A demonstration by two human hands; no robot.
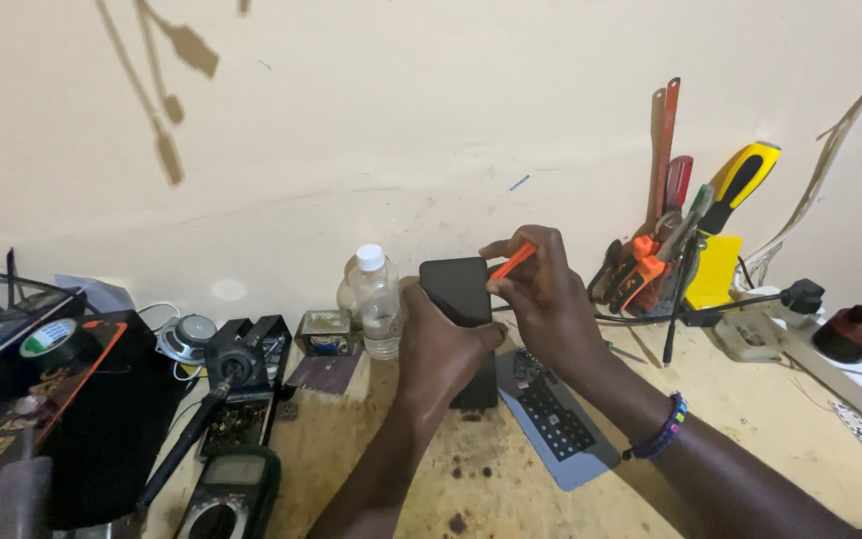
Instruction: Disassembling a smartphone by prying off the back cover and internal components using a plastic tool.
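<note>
Fingers of the right hand [541, 289] pinch a thin orange plastic pry stick [513, 262], its tip set against the upper right edge of a flat black rectangular slab, seemingly a phone or its back cover [459, 287]. The left hand [441, 344] wraps closed around that slab from behind and holds it upright above the pale wooden bench [750, 419], in front of the cream wall.

As I judge it, the risk lies at the edge: too steep an angle or too much force and the stick could slip off or snap, or the slab could twist out of the left hand's grip and drop onto the grey perforated mat [559, 419] below.

Just left of the slab stands a clear plastic bottle with a white cap [379, 304]; whether it carries a label I cannot tell. Further left lies a roll of tape with a green and white round label [50, 339] on a black box with orange lettering [42, 419]. To the right, a yellow rectangular holder [716, 271] props up red, orange and yellow-handled tools.
</note>
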